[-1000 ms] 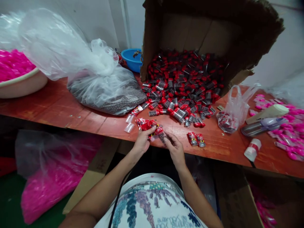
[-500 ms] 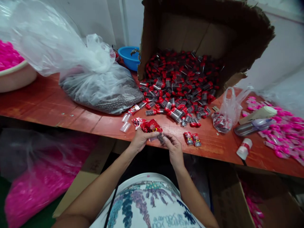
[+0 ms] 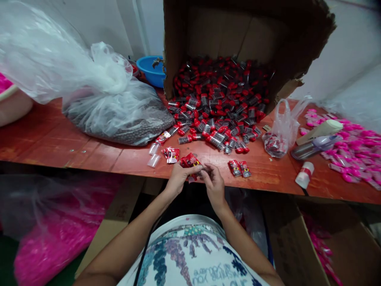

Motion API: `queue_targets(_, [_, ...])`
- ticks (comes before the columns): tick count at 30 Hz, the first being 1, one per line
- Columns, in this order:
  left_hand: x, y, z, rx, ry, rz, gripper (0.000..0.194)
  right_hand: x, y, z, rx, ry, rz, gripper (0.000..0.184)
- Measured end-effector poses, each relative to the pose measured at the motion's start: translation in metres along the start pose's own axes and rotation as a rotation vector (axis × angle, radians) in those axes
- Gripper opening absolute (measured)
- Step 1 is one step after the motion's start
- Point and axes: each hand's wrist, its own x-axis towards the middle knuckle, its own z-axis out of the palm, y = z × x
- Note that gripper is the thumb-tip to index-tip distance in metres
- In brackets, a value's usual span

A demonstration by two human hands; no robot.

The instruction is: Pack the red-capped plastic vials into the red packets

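My left hand is closed on red printed plastic wrappers at the table's front edge. Meeting it from the right, my right hand pinches a small clear container of dark bits, mostly hidden by the fingers, at the wrappers' right end. More red wrappers lie just left of my hands, beside some short clear plastic pieces. To the right are two filled red packets, side by side. Behind my hands spreads a heap of red-capped clear containers with dark contents.
A torn cardboard box lies on its side behind the heap. A large plastic bag of dark beads and a blue basin stand left. Rightward are a small knotted bag, a white roll and pink containers.
My two hands have come closer together, and the dark container in the right fingers now shows less, up against the wrappers. The camera view has shifted slightly.
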Motion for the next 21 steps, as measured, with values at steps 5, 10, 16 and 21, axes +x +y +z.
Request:
queue_targets(5, [0.002,-0.001,-0.005,-0.034,-0.016,0.01,0.034,0.01,-0.007,-0.008,0.194,-0.079,0.16,0.029])
queue_targets(10, [0.0,-0.003,-0.003,-0.045,-0.012,0.048,0.029,0.012,-0.005,-0.014,0.253,-0.094,0.238,0.035])
queue_targets(16, [-0.005,-0.007,0.004,-0.04,-0.1,0.021,0.03,0.014,-0.002,-0.019,0.275,-0.093,0.293,0.033])
queue_targets(21, [-0.003,-0.011,0.008,-0.039,-0.175,0.007,0.023,0.012,0.001,-0.021,0.204,-0.037,0.228,0.024])
